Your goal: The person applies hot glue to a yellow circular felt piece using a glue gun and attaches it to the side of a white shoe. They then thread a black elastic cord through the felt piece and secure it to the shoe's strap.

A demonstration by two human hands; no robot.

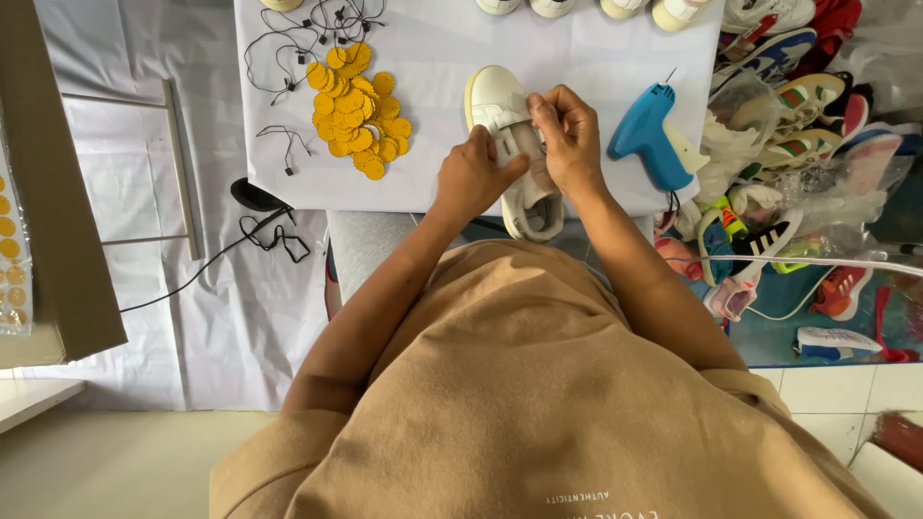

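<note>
A white shoe (pixel 514 154) lay near the front edge of the table (pixel 433 183), its heel overhanging that edge toward the person and its toe pointing away, so its long axis ran straight out from the body. Both hands were on it: the left hand (pixel 474 173) gripped its left side, the right hand (pixel 569 139) pinched the strap (fingers closed together) over the middle. A blue glue gun (pixel 652 135) lay just right, yellow round tags (pixel 358 111) to the left.
</note>
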